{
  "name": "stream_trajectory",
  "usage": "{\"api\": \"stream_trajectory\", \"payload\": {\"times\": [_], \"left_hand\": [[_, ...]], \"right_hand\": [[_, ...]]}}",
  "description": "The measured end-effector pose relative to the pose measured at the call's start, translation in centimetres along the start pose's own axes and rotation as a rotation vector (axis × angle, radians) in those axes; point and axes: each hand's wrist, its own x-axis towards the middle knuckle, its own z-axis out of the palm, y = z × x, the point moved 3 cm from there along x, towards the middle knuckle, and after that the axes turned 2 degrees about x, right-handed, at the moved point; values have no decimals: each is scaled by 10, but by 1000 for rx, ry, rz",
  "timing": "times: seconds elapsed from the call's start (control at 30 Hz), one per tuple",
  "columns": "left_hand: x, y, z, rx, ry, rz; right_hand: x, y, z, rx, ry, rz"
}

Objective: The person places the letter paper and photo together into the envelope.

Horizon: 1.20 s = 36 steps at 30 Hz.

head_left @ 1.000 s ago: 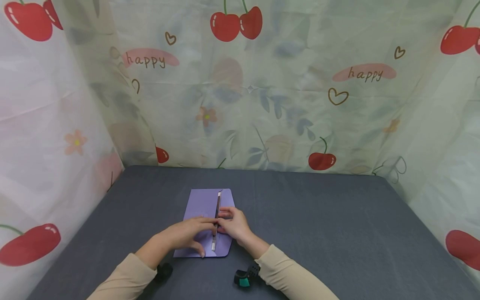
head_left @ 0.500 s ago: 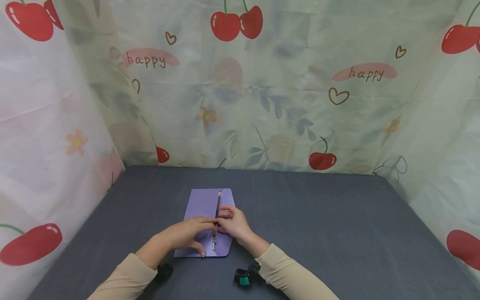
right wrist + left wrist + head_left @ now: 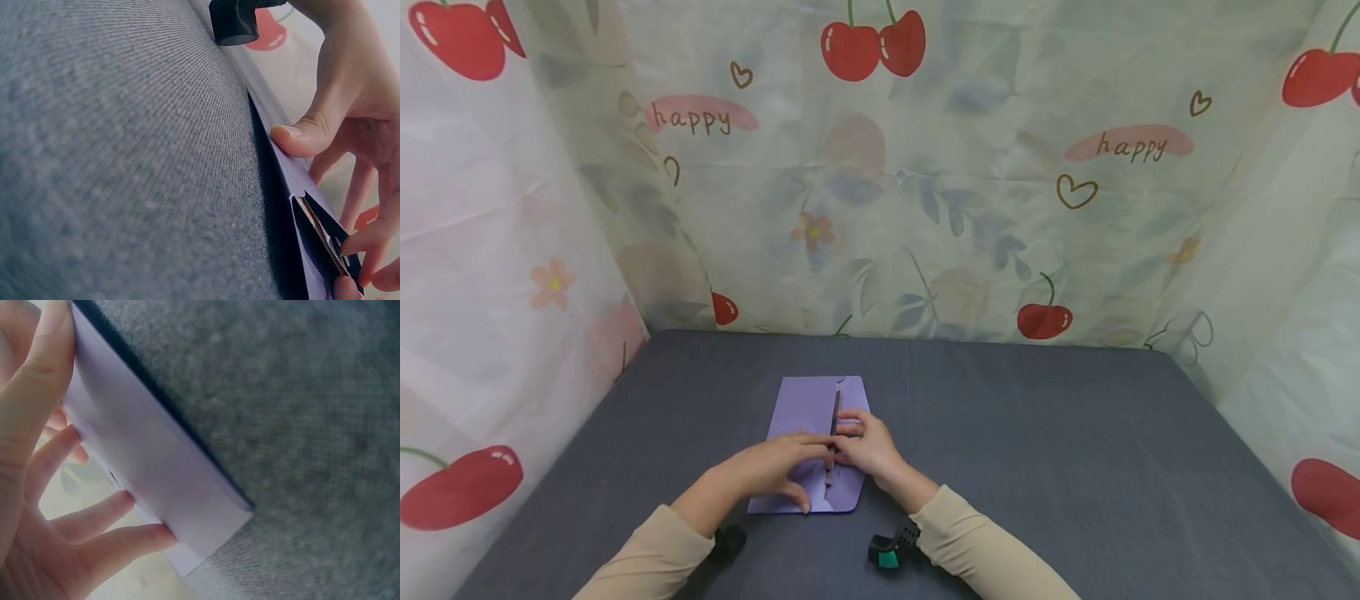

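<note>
A flat purple cardboard folder [image 3: 801,404] lies on the dark table, with a long narrow slit running lengthwise between its two flaps. My left hand [image 3: 767,468] rests on the left flap, fingers stretched to the slit and thumb near the front edge; the left wrist view shows its fingertips on the folder's purple surface [image 3: 150,456]. From the right, my right hand [image 3: 871,454] pinches the raised flap edge by the slit, its fingertips close to the left ones. In the right wrist view the slit gapes at a dark inside [image 3: 315,234]; fingers partly hide what is there.
A dark grey cloth-covered table [image 3: 1037,458] spreads around the folder. Black wrist devices sit below both forearms, the right one [image 3: 887,554] with a green patch. A cherry-patterned curtain [image 3: 895,208] encloses the back and sides.
The bright lower end of the slit looks a little shorter and narrower. Both hands have stayed almost still.
</note>
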Motion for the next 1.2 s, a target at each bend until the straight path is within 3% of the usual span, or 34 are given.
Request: {"api": "stream_trajectory", "payload": {"times": [0.57, 0.87, 1.2], "left_hand": [[1, 0, 1, 14, 8, 21], [0, -1, 1, -28, -12, -14], [-1, 1, -2, -41, -12, -16]], "right_hand": [[0, 2, 1, -7, -13, -1], [0, 2, -1, -14, -6, 3], [-2, -3, -19, -13, -10, -3]]}}
